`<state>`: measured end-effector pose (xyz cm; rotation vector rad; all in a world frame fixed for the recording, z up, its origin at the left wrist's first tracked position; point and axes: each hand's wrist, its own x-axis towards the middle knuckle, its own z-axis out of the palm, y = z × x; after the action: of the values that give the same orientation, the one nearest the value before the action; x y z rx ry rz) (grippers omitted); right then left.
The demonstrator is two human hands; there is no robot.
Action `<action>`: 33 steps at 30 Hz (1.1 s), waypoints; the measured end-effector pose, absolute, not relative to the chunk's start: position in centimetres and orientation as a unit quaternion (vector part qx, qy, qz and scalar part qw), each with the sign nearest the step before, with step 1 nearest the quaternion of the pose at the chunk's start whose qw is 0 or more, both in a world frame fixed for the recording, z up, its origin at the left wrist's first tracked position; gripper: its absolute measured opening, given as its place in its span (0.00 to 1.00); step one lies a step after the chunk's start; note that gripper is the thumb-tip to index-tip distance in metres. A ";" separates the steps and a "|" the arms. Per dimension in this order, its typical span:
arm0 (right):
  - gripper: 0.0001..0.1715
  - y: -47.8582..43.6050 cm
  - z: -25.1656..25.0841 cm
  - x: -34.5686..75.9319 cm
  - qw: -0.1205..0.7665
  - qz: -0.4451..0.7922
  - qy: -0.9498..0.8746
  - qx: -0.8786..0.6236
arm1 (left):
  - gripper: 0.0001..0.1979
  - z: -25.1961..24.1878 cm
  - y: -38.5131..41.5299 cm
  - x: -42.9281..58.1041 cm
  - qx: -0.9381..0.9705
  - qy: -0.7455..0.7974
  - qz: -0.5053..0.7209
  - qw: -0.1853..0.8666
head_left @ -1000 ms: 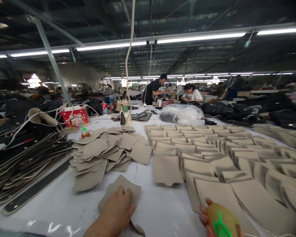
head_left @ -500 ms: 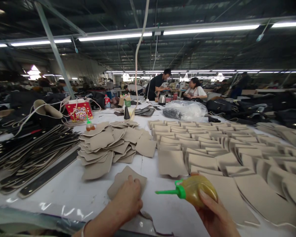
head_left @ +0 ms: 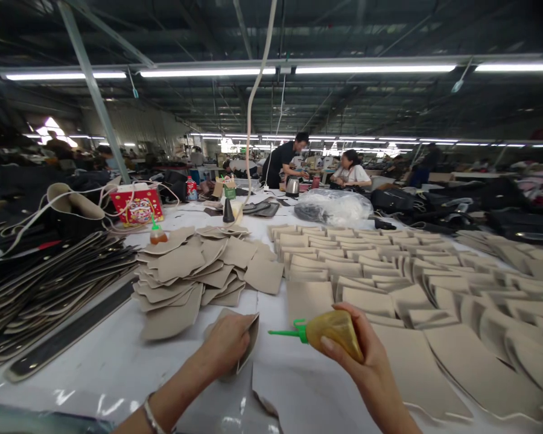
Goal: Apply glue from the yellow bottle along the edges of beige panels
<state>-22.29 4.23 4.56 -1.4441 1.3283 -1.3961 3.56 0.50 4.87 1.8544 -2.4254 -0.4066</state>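
My left hand (head_left: 228,345) is closed on a beige cut piece (head_left: 253,339), whose right edge curls up off the white table; the fingertips are partly hidden behind it. In my right hand (head_left: 366,346) is a squeeze bottle (head_left: 337,333) of amber liquid, gripped round its body. Its green nozzle (head_left: 286,333) points left, a short gap away from the piece. Beyond my left hand lies a loose pile of similar beige pieces (head_left: 181,262). On the right, overlapping rows of beige pieces (head_left: 366,301) spread across the table.
Long black strips (head_left: 40,289) are heaped at the left. A second small bottle (head_left: 157,234) stands behind the loose pile, near a red box (head_left: 136,204). Farther back are a black cone (head_left: 228,211), clear plastic bags (head_left: 337,207), a kettle (head_left: 292,187) and two people.
The piece under my left hand, flat before, is now lifted along its right edge. My right hand has brought the bottle left and slightly up, closer to it.
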 end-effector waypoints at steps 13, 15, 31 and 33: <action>0.27 1.0 3.4 -20.8 0.193 -0.444 0.469 -0.739 | 0.19 2.8 -0.2 3.3 0.535 -0.806 -0.218 0.130; 0.26 0.6 3.4 -20.5 0.192 -0.430 0.459 -0.753 | 0.18 2.8 -0.2 3.3 0.537 -0.804 -0.216 0.136; 0.25 -0.3 2.9 -20.5 0.222 -0.419 0.471 -0.744 | 0.21 2.0 0.3 3.0 0.572 -0.792 -0.189 0.098; 0.26 -0.3 2.8 -20.4 0.227 -0.423 0.486 -0.730 | 0.20 2.2 0.3 3.0 0.569 -0.792 -0.200 0.097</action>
<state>-20.44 -0.34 2.83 -2.0125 1.3406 -1.1644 3.03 0.32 2.21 1.6838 -2.3456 -0.5920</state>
